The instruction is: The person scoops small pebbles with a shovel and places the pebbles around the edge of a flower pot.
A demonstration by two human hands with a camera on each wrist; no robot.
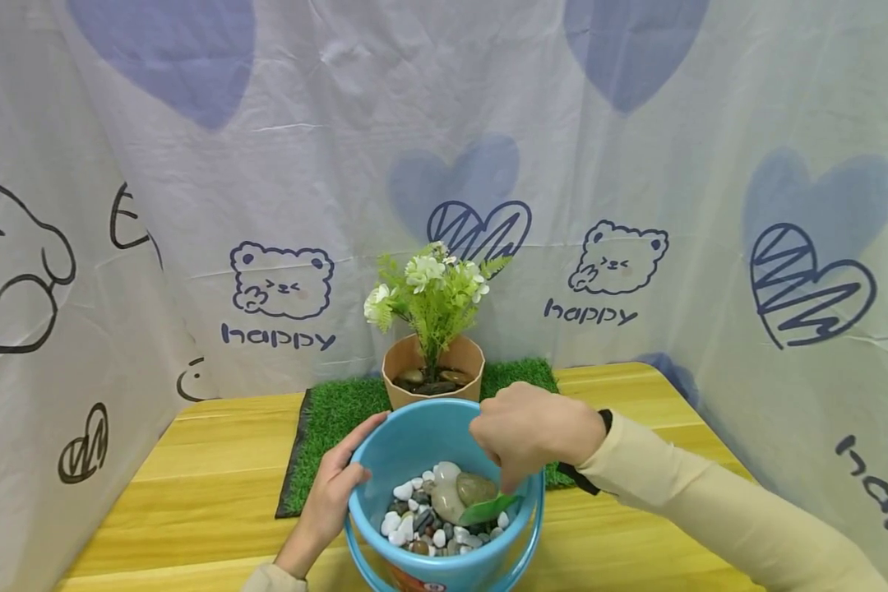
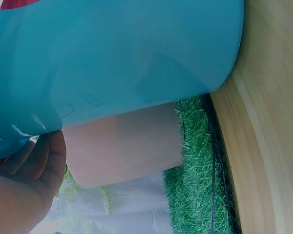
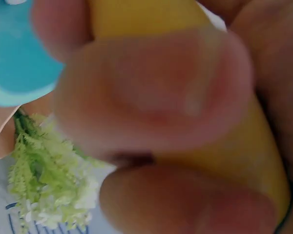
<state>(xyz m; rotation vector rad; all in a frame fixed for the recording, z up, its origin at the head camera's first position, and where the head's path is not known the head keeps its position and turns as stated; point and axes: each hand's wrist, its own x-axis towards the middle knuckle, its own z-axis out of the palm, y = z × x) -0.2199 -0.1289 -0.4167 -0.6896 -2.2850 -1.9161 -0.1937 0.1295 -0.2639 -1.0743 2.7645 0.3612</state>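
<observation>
A blue bucket (image 1: 416, 436) stands on the table in the head view, with white, grey and brown pebbles (image 1: 429, 522) and a few larger stones (image 1: 477, 488) inside. My left hand (image 1: 333, 477) grips its left rim, thumb over the edge; the left wrist view shows the fingers (image 2: 51, 156) against the outer wall. Over the bucket's right side, my right hand (image 1: 536, 432) holds a small garden trowel. Its green blade (image 1: 481, 511) points down among the stones, and its yellow handle (image 3: 219, 163) lies within the curled fingers in the right wrist view.
Behind the bucket, a light brown flowerpot (image 1: 432, 395) holds a plant with white flowers (image 1: 425, 275). A green artificial grass mat (image 1: 326, 427) lies beneath the pot on the wood-patterned table (image 1: 215, 460). White printed curtains (image 1: 340, 164) enclose the table's back and sides.
</observation>
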